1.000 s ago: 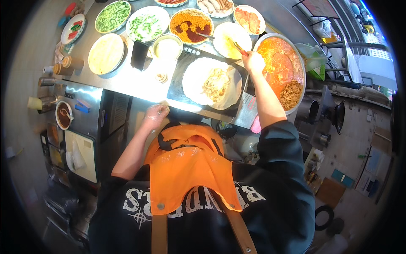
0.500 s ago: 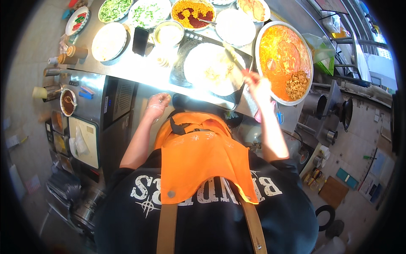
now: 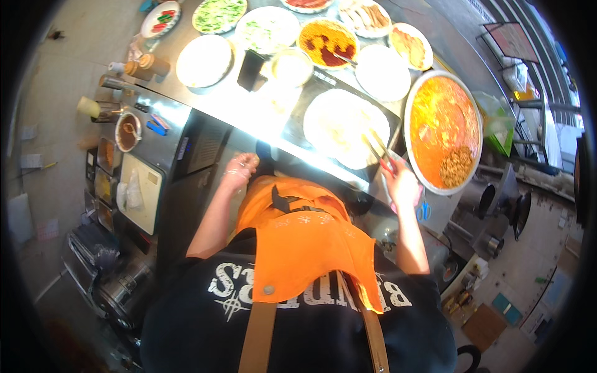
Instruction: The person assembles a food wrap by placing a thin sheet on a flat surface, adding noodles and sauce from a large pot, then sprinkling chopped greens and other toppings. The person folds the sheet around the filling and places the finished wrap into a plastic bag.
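My right hand (image 3: 403, 185) grips a slim two-pronged utensil (image 3: 377, 145) with a red handle; whether it is tongs or chopsticks is unclear. Its pale tips reach over the right side of a round white surface (image 3: 336, 121), washed out by glare, with faint pale-brown patches. Underneath lies a black square slab (image 3: 297, 132). Just right of this hand stands a large oval basin (image 3: 407, 127) of red-orange broth, brown shreds heaped at its near end. My left hand (image 3: 239, 171), seemingly in a clear glove, is closed in front of the counter; what its fingertips hold cannot be made out.
Plates of chopped greens (image 3: 219, 13), a bowl of yellow-and-red topping (image 3: 328, 42) and sliced food (image 3: 364, 17) line the counter's far side. A black phone-like slab (image 3: 250, 69) lies left of centre. Blue-handled scissors (image 3: 424, 211) hang beside my right wrist. A cutting board (image 3: 140, 193) sits left.
The view has shifted, so the counter sits lower and farther right. My right hand and its utensil have moved nearer the round white surface's right edge. My left hand stays closed.
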`<state>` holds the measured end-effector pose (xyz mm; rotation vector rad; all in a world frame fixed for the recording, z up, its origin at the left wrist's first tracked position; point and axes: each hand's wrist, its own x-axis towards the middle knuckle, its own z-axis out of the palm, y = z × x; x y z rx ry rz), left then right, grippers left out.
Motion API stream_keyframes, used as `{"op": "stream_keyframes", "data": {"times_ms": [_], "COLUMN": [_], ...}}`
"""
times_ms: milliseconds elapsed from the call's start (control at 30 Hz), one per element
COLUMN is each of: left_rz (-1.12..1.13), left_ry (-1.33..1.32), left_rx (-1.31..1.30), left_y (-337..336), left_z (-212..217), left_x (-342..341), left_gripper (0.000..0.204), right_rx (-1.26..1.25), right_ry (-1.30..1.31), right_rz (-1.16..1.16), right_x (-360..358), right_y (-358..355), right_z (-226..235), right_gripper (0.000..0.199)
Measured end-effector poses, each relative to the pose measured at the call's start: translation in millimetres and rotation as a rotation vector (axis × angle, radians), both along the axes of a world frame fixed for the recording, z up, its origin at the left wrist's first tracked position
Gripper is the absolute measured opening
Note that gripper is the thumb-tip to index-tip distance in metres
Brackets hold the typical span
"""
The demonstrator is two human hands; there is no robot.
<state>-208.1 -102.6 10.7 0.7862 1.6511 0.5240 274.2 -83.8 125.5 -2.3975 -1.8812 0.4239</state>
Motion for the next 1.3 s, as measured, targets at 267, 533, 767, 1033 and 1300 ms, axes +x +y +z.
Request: {"op": "stream_keyframes", "data": {"times_ms": [267,533,767,1033,1300], "left_rz": [-0.077,-0.044,0.127,0.149,0.088], "left_ry": [0.046,0.155,0.096,0.002,0.0], "left_rx": [0.004,0.054,-0.03,-0.009,0.103], "left_y": [54,62,53,76,86], "left_z": [-1,-31,-32,-29,-40], "left_x": [-76,-165,-222,-223,-218], "left_gripper": [0.03,0.026,0.029,0.029,0.027], "right_rx": [0.158,-0.112,-0.274,-0.207,-0.059], "right_ry": [0.216,0.521,0.622,0.224,-0.1], "right_rz": [0.092,-0.155,0.064,0.339,0.287], "right_x": [-83,-279,-328,-351,-358], "right_y": [122,405,446,430,416], "right_z": [64,-72,-116,-90,-73], "right_gripper": [0.041,0.045,0.05,0.05,0.044]}}
